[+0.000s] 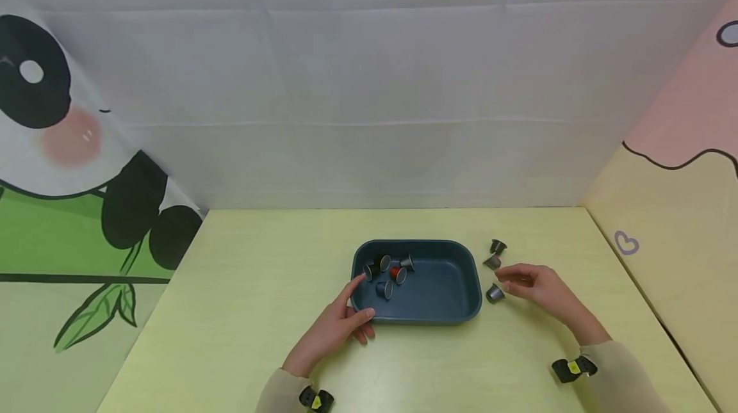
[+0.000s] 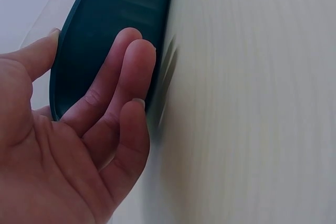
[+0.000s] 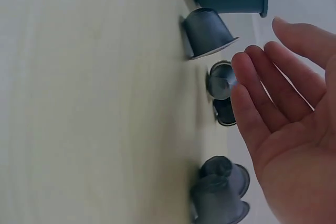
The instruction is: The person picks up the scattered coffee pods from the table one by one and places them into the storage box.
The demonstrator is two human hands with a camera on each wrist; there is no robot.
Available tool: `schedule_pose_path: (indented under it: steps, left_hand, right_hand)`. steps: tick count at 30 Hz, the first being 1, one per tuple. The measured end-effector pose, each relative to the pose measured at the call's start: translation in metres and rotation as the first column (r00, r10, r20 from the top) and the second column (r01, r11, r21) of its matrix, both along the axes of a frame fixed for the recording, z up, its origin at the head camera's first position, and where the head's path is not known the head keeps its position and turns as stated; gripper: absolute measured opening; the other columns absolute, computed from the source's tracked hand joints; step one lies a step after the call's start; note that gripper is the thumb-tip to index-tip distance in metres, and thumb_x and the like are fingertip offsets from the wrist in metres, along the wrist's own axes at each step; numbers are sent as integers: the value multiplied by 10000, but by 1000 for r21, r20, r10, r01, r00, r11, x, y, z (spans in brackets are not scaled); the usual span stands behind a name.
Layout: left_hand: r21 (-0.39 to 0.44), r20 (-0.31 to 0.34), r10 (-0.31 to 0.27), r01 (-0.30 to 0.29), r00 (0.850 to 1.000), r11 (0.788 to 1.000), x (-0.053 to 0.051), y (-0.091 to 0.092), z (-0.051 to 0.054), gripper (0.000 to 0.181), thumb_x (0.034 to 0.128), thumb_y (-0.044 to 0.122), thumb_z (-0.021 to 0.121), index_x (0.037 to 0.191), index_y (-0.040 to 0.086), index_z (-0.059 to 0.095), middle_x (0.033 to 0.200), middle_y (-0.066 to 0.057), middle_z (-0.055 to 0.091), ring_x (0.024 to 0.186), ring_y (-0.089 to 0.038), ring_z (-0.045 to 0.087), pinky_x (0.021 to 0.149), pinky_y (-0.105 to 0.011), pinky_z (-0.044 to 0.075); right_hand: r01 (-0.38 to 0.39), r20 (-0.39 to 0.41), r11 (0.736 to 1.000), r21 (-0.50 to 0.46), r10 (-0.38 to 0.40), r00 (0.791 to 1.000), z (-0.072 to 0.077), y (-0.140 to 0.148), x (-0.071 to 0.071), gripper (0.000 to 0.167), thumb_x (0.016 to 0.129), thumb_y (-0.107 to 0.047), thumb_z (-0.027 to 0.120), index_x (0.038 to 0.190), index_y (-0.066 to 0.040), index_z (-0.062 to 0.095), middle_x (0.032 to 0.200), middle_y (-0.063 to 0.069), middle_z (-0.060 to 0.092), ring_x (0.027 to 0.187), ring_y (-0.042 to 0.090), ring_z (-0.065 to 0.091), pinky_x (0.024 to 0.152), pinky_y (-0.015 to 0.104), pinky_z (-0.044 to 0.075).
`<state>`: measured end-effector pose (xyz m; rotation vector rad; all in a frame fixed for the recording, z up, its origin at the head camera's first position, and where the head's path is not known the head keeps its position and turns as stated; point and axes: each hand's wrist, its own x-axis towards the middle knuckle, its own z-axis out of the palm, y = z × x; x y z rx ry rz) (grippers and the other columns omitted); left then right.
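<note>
A dark blue tray (image 1: 446, 318) holds several small capsules, among them a red one (image 1: 395, 274) and a blue one (image 1: 382, 290). At its near left corner, my left hand (image 1: 331, 331) touches the rim with spread thumb and index finger; its other fingers bend loosely beside the outer wall (image 2: 107, 19). My right hand (image 1: 539, 285) hovers right of the tray, fingers extended, nothing visible in its grasp. Near its fingertips lie a grey-blue capsule (image 1: 494, 293), a grey one (image 1: 492, 262) and a dark one (image 1: 498, 246). Two more capsules (image 3: 215, 203) show low in the right wrist view.
The pale wooden table (image 1: 248, 272) extends around the tray. Behind it hangs a creased white sheet (image 1: 369, 80), with printed panels (image 1: 680, 234) along both sides.
</note>
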<state>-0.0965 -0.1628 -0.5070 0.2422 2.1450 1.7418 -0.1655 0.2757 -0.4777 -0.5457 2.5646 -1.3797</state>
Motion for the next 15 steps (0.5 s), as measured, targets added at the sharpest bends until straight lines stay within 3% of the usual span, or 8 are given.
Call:
schedule_pose_path:
  steps: [7,15]
  left_hand:
    - [9,5,-1,1,1000,1000,1,-1,1,741,1008,299,616,1601,235,177,808,-146,717,673,-335,695,704,-340,558]
    - [25,3,-3,3,1000,1000,0,-1,1,725,1013,272,611,1599,249,184,806,-156,712,669,-350,691,695,-368,567]
  right_hand:
    - [9,-20,1000,-11,-9,1000,-15,0,7,351,898,-112,755,1206,32,669,1152,180,696,1016,121,679,836,188,518]
    - [-16,-112,1000,8,16,994,-23,-5,9,402,869,-92,782,1221,52,651,1172,181,686,1039,157,671,875,316,545]
